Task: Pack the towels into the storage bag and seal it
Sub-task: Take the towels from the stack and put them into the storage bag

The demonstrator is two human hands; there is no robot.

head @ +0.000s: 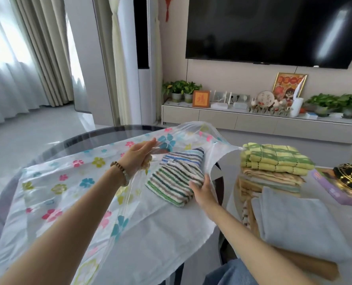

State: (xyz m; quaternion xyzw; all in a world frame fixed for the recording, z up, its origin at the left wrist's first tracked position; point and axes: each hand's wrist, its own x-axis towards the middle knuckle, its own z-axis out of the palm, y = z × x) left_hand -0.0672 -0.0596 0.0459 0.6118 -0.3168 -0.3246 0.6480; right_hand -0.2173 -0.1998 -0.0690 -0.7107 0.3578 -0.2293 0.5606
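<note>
Left hand (139, 158) clenched on lifted storage bag (68, 182) flap; right hand (201, 192) open, flat against striped towel (177, 177).

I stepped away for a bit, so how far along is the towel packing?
Early. Done: nothing fully packed that I can see. In hand: the left hand lifts the bag mouth open while the right hand pushes the striped towel in. Left: the towel stack and the grey towel wait outside, and the bag is unsealed.

A dark television (273, 27) fills the upper right, above a low cabinet (253, 122) carrying potted plants (181, 87) and a framed picture (289, 87). Curtains (37, 48) hang upper left.
</note>
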